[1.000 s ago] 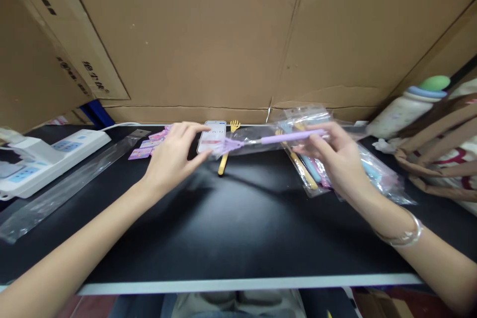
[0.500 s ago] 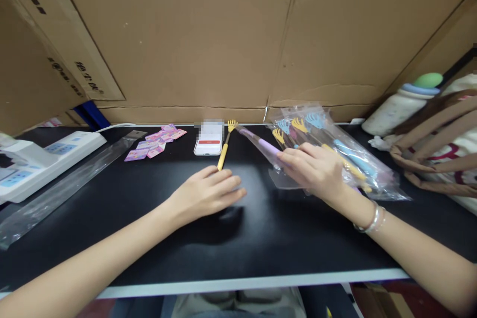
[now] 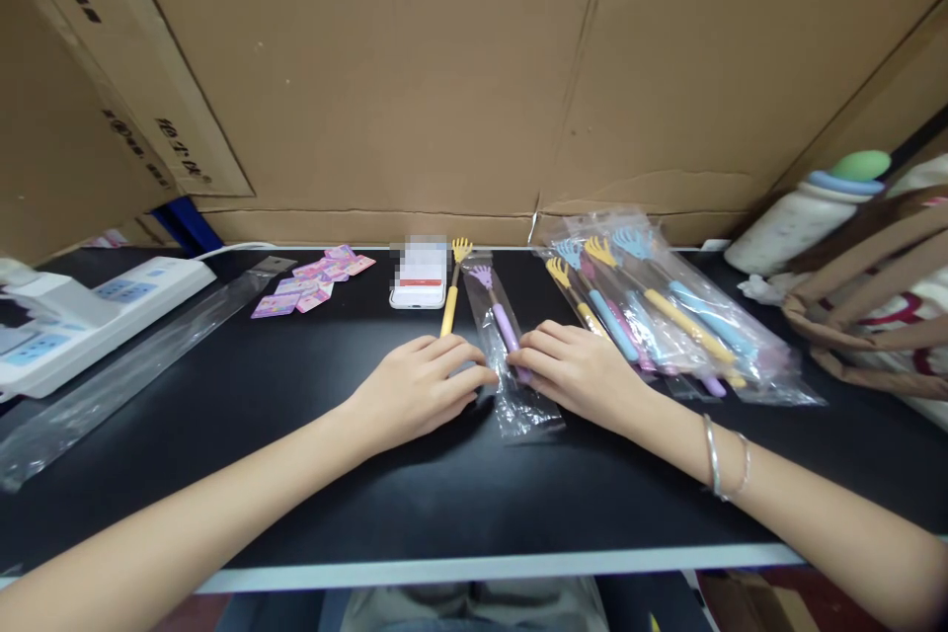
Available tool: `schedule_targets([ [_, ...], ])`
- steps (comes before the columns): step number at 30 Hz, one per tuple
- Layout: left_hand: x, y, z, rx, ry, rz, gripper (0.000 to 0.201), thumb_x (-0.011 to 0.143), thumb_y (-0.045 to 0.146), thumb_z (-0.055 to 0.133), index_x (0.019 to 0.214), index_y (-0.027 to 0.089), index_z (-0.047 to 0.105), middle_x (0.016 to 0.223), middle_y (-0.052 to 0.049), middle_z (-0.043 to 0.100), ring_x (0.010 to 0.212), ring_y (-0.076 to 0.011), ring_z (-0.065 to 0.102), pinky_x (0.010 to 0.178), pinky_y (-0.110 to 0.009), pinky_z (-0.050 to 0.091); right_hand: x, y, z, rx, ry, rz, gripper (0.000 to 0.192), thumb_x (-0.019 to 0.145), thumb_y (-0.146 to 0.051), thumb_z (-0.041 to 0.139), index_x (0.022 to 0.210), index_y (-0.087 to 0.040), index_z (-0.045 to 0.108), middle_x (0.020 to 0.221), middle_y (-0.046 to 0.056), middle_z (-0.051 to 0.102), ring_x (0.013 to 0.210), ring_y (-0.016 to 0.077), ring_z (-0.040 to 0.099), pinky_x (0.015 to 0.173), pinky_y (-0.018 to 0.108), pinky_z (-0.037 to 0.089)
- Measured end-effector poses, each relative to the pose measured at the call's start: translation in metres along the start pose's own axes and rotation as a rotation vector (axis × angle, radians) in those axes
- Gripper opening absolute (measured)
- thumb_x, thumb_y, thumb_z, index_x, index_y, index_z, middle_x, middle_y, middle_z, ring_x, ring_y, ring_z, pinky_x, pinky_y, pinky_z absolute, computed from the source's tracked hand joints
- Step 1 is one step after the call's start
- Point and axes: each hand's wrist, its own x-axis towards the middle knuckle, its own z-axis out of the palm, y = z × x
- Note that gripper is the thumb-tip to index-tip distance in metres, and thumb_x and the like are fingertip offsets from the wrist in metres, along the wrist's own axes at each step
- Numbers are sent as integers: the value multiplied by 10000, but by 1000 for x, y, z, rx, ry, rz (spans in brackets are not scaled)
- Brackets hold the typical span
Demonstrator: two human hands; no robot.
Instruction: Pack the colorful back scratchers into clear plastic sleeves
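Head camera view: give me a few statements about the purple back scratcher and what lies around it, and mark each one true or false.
1. The purple claw-headed back scratcher lies inside a clear plastic sleeve. True.
2. The left hand is lifted high above the black tabletop. False: it rests low on the tabletop beside the sleeve.
3. The right hand has its fingertips at the sleeve. True.
4. The bare yellow back scratcher lies right of the purple one. False: it lies to its left.
5. The pink sticker cards are piled under the right hand. False: they lie far left.
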Motion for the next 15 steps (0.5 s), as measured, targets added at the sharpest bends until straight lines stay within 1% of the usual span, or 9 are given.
schedule_targets([
  [5,-2,0,3,-62,-42,-30,183,933,225,460,1079,207,571,1064,-28,657,975,-168,598,820,-283,465,0,-5,-3,96,-52,30,209,914,-302,519,1052,-177,614,932,67,652,847,197,566,714,306,437],
  [8,-2,0,4,-79,-75,-42,184,941,241,455,1076,202,574,1060,-35,665,979,-172,602,828,-288,471,0,-8,-6,127,-74,44,234,900,-320,538,1071,-179,612,927,70,653,848,204,573,720,315,445],
  [12,-2,1,3,-118,-118,-76,195,937,302,476,1069,201,577,1026,-36,678,970,-177,607,815,-292,477,0,-9,-9,150,-95,72,177,892,-287,535,997,-168,615,914,74,652,837,203,574,721,317,445],
  [15,-1,2,0,-169,-157,-114,254,907,390,516,1079,214,579,1040,-35,676,987,-186,598,822,-302,477,0,-9,-10,167,-100,82,139,878,-292,559,935,-175,607,920,64,654,829,197,575,724,317,441],
])
